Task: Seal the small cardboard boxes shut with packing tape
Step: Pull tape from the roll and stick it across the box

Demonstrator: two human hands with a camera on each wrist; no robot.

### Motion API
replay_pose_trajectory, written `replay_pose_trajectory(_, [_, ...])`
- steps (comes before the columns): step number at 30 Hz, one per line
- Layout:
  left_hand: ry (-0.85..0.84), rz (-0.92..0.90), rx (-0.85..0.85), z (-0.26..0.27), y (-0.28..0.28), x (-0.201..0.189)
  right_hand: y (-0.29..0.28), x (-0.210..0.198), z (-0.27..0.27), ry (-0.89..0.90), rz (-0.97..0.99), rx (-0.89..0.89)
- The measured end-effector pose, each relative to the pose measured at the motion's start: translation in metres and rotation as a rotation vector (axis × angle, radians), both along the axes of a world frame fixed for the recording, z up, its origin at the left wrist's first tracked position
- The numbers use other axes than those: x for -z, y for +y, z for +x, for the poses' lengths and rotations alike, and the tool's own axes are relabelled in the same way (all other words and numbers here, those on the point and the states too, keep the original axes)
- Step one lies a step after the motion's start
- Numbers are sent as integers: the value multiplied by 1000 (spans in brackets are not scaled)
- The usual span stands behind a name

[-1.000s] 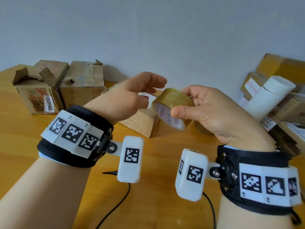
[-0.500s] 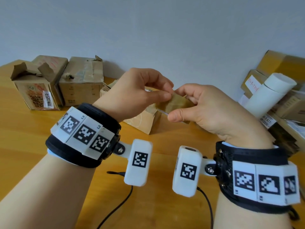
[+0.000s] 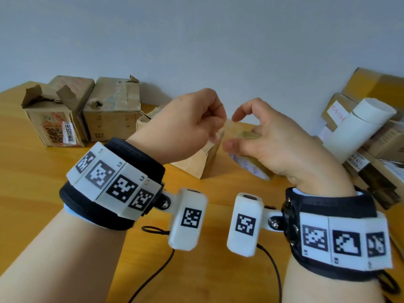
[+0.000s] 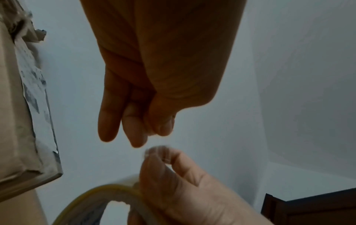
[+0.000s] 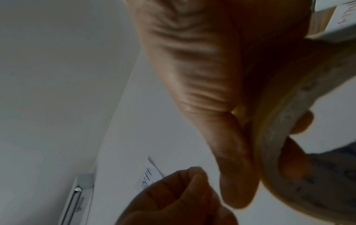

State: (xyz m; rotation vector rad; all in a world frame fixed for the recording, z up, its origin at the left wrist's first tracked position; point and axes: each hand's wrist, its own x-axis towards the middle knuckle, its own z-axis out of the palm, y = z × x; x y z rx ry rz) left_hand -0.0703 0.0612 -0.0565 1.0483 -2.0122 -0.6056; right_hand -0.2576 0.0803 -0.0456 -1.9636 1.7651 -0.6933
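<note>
My right hand (image 3: 247, 136) holds up a yellowish roll of packing tape (image 3: 251, 165), thumb on its outer face and fingers through the core; the right wrist view shows the tape roll (image 5: 285, 137) in that hand (image 5: 269, 159). My left hand (image 3: 215, 130) is just left of the roll, thumb and fingertips pinched, with a faint clear strip of tape (image 3: 218, 137) running from them to the roll. In the left wrist view the left hand (image 4: 156, 134) is pinched above the roll (image 4: 108, 191). A small cardboard box (image 3: 194, 165) sits on the table behind my hands.
Two worn cardboard boxes (image 3: 54, 121) (image 3: 113, 110) stand at the back left of the wooden table (image 3: 32, 193). A heap of boxes and a white tube (image 3: 358, 127) fills the right side. Black cables (image 3: 153, 278) run from the wrist cameras across the table.
The hands have come apart: the left hand has drawn back to the left from the roll, still pinched. The right index finger has lifted off the roll.
</note>
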Motion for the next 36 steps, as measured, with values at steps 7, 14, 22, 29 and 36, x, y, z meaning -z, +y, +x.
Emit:
replay_pose_trajectory(7, [109,-67,-51,13,-8,1,0,-2,-1,-115,-97,14])
replay_pose_trajectory(14, [-219,21,-102,34,-25,20,-5,7,-11,-148,-49,142])
replay_pose_trajectory(22, [-290,158,-75,25,-39,45,-8,10,-9,-155,14,155])
replay_pose_trajectory(29, [-227,144,-105,22,-41,46,-10,12,-7,-183,32,156])
replay_pose_trajectory(36, [-329,80,-162,3,-30,38,-9,12,-6,-222,59,146])
